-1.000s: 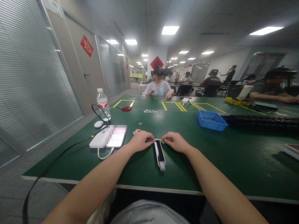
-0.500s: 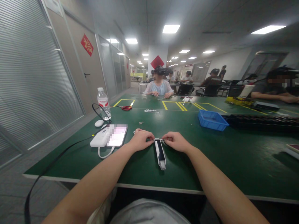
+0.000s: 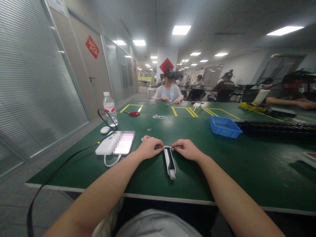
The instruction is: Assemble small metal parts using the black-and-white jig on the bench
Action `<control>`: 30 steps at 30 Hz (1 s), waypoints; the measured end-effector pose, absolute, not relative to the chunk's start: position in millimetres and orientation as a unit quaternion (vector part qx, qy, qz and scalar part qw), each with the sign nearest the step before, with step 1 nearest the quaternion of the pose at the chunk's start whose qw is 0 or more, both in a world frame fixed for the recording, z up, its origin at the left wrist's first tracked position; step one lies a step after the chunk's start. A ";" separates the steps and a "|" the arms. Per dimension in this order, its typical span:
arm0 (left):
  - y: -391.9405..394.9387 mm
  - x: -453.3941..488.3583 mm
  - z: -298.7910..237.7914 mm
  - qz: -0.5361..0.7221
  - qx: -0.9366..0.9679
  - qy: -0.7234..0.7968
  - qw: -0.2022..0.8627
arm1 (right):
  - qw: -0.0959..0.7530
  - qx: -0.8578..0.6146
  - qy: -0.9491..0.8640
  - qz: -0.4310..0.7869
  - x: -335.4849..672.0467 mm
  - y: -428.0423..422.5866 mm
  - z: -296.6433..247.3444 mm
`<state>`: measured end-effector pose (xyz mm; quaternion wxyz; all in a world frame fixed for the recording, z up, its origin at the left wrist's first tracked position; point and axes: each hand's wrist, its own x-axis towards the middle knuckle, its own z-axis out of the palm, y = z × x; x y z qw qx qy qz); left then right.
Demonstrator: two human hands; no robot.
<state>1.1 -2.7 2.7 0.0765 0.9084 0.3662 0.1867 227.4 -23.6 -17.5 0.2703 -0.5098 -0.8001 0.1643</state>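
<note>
A long, narrow white piece with a dark strip along its middle (image 3: 170, 162) lies on the green table, its near end narrowing to a pale tip. At its far end, on the left, my left hand (image 3: 150, 148) is closed in a pinch. My right hand (image 3: 186, 149) pinches from the opposite side, its fingertips at the same far end. Something thin and dark shows at the fingertips of both hands, too small to make out. A small pale bit shows just beyond my left hand, partly hidden by it.
Left of my arms lie a white power bank (image 3: 105, 146) and a phone (image 3: 124, 143), joined by a cable. Behind them are a water bottle (image 3: 110, 110) and red-handled scissors (image 3: 133, 114). A blue bin (image 3: 225, 127) stands right. A person (image 3: 168, 92) sits opposite.
</note>
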 end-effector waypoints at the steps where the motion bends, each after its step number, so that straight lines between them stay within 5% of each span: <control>1: -2.7 1.1 2.8 0.187 0.908 0.366 0.077 | 0.273 -0.509 -0.800 0.163 227.1 -24.0 -16.8; 30: -1.2 1.5 1.9 0.193 0.910 0.358 0.077 | 0.298 -0.516 -0.783 0.178 222.2 -26.9 -15.4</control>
